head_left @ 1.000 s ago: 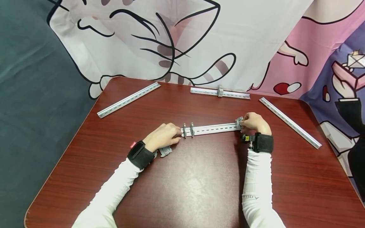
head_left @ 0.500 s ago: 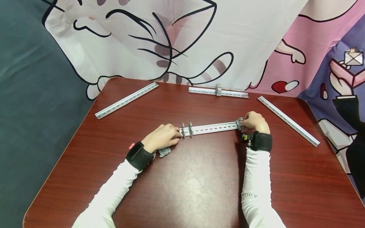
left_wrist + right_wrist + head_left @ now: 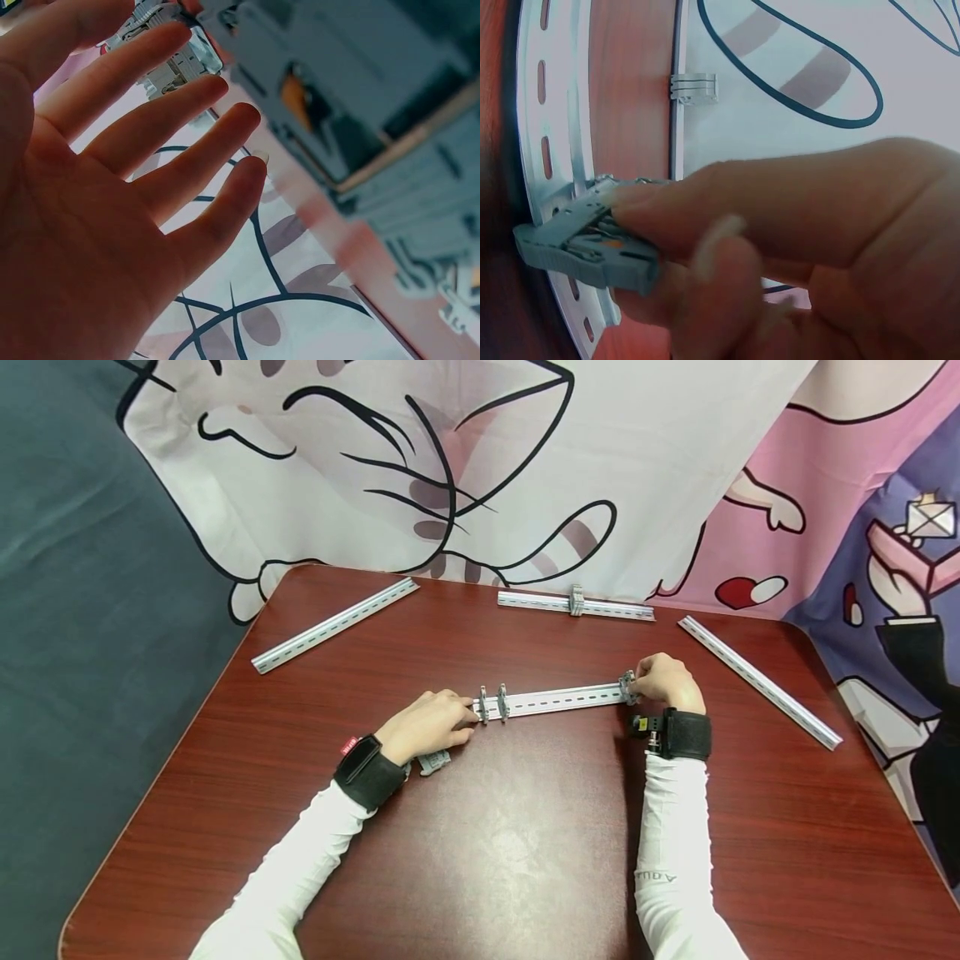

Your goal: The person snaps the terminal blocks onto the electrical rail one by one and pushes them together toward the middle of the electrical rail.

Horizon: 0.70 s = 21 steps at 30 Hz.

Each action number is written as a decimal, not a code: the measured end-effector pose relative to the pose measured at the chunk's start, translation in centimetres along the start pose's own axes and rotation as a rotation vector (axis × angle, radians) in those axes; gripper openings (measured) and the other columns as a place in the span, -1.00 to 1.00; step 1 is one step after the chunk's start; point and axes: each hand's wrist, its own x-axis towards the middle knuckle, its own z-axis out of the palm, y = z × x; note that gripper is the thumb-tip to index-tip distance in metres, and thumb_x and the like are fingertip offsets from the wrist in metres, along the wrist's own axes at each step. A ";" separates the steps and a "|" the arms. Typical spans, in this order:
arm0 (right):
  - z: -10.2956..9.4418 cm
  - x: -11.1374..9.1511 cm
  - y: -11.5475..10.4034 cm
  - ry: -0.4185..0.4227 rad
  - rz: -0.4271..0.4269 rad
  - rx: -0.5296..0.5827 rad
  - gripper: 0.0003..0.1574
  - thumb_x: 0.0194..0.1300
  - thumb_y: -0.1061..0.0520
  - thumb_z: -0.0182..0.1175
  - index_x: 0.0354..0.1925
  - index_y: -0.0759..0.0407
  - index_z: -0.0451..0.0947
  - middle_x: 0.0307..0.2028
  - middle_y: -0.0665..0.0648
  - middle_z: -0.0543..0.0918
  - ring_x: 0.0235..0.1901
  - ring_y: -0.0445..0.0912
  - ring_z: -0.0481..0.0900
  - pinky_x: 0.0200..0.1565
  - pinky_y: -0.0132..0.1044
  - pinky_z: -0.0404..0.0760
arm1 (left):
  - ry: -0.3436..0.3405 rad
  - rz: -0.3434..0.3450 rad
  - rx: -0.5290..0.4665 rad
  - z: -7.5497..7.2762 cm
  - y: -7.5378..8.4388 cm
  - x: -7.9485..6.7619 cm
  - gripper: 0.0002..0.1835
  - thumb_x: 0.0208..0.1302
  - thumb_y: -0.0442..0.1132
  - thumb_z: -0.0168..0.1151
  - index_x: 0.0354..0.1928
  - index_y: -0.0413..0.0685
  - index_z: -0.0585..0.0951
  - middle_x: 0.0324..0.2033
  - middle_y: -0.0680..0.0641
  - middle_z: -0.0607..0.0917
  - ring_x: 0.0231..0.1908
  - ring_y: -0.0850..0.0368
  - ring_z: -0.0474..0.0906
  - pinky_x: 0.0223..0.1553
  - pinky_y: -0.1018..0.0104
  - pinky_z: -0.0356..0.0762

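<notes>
A slotted metal DIN rail [image 3: 562, 699] lies across the middle of the table. Two grey terminal blocks [image 3: 492, 703] stand upright near its left end. My right hand [image 3: 667, 682] pinches another grey terminal block [image 3: 589, 236] at the rail's right end, thumb and fingers on its side; in the right wrist view that block sits across the rail. At the left end, my left hand [image 3: 427, 721] touches the rail with fingertips, its fingers [image 3: 202, 169] fairly straight and spread. Loose grey terminal blocks [image 3: 433, 763] lie beneath the left wrist, partly hidden, and loom blurred in the left wrist view.
One bare rail [image 3: 335, 625] lies slanted at the back left, another [image 3: 761, 682] at the right. A shorter-looking rail [image 3: 536, 601] along the back edge carries a grey block [image 3: 576, 601]. A printed cloth [image 3: 525, 468] hangs behind the table [image 3: 510, 860].
</notes>
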 end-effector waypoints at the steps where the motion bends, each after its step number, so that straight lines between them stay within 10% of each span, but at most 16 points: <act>1: 0.0 0.0 0.0 0.000 0.001 0.002 -0.88 0.07 0.20 0.21 -0.53 0.21 0.48 -0.66 0.00 0.53 -0.51 -0.07 0.47 -0.49 -0.28 0.32 | 0.004 0.002 0.001 0.0 0.0 0.0 -0.79 0.31 -0.20 0.17 -0.10 0.01 0.71 0.03 -0.08 0.67 0.01 -0.07 0.56 -0.07 -0.03 0.45; 21: 0.4 0.3 -1.2 -0.007 0.089 -0.021 -0.77 0.10 0.20 0.00 -0.57 0.23 0.55 -0.66 0.06 0.54 -0.46 0.03 0.48 -0.41 -0.18 0.40 | 0.016 0.019 0.046 0.1 0.2 0.2 -0.85 0.33 -0.18 0.17 -0.23 0.01 0.70 -0.19 -0.04 0.66 -0.10 -0.05 0.58 -0.16 0.01 0.48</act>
